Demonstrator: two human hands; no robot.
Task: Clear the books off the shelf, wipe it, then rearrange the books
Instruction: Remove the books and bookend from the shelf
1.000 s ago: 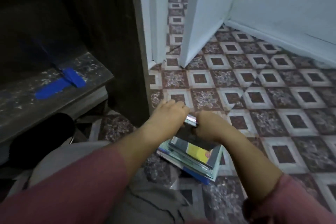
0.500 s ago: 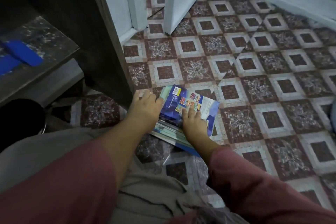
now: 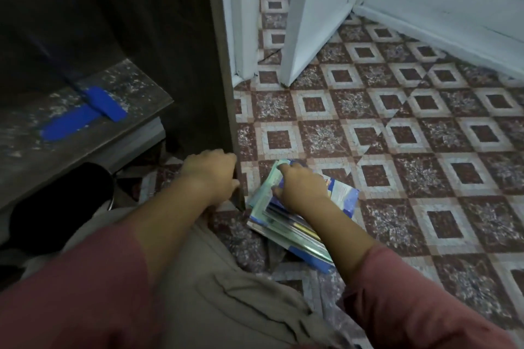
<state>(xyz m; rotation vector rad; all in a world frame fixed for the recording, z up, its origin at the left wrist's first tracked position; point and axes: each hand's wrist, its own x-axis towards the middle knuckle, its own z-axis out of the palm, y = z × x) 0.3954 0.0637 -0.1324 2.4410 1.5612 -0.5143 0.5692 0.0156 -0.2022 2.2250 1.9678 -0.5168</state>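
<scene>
Down on the patterned floor (image 3: pixel 425 167) we go, and the landmark here is the dark side panel (image 3: pixel 181 65) of the shelf unit. The stack of books (image 3: pixel 295 232) lies flat on the tiles just to the right of the foot of that panel, close to it but not touching. It sits on a diagonal: one corner points away from the person and toward the panel's front edge, and the near edge slants away from the panel toward the right sleeve. Page edges show along that near side. The top book (image 3: pixel 344 195), blue, is turned askew on the others, with a corner poking out on the side far from the panel. With a hand over the pile, I can't call its long axis.

The right hand (image 3: pixel 300 188) is on top of the stack, its grip clamped on the upper books. The forefinger (image 3: pixel 283 168) is hooked over the far corner and the thumb is tucked against the edge nearest the panel.

The left hand (image 3: pixel 211 176) is right at the foot of the panel, knuckles up and fingers curled under, thumb by the panel's front edge. Whether that grip holds anything, I cannot tell.

Left of the panel, the speckled shelf (image 3: pixel 133 85) shows strips of blue tape (image 3: pixel 82 119) and no books.
</scene>
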